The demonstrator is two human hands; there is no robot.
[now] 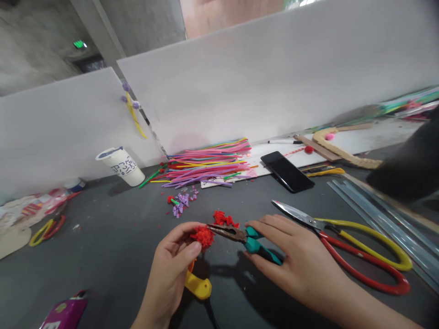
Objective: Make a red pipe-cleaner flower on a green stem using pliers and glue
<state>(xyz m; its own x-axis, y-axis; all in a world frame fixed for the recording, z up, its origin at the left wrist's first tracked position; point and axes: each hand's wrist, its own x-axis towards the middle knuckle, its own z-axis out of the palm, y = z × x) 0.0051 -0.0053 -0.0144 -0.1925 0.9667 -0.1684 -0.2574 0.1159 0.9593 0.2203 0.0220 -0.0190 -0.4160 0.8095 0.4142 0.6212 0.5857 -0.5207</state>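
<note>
1 hand (L) (170, 261) pinching red tuft (203, 237), R (293, 256) palm-down w/ pliers (241, 236)

The head-worn camera (near, slightly tilted) looks forward and down across the dark tabletop (113, 237).

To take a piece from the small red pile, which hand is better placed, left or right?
Probably the right hand: it holds the needle-nose pliers, which appear close to the red pile. The left hand is occupied, holding the fluffy red ball.
</note>
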